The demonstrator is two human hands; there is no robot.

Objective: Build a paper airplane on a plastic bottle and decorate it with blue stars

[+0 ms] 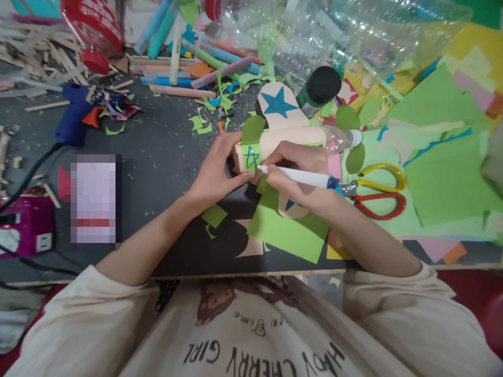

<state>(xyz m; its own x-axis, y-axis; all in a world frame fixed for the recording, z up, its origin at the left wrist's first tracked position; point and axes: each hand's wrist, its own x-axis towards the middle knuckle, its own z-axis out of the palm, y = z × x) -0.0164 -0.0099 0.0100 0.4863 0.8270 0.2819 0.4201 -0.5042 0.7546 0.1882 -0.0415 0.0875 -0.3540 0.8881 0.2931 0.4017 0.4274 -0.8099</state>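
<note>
A bottle wrapped in cream paper (pixel 288 136) lies on its side on the dark table, its clear neck pointing right. Cream flaps bearing blue stars (pixel 279 103) stick out from its far and near sides. Around its left end runs a light green band with a blue outlined star (pixel 251 157) on it. My left hand (pixel 218 170) grips that end, thumb on the near side. In my right hand (pixel 302 162) is a white marker (pixel 304 177), its tip at or just beside the star's lower right; I cannot tell whether it touches.
Scissors (pixel 349 189) lie right of my right hand, among green paper sheets (pixel 444 173). A dark-capped bottle (pixel 323 84) stands behind. Leftward are a blue glue gun (pixel 73 118) with its cord, a purple box (pixel 33 225) and wooden sticks (pixel 47 107). Clear plastic bottles (pixel 353 31) fill the back.
</note>
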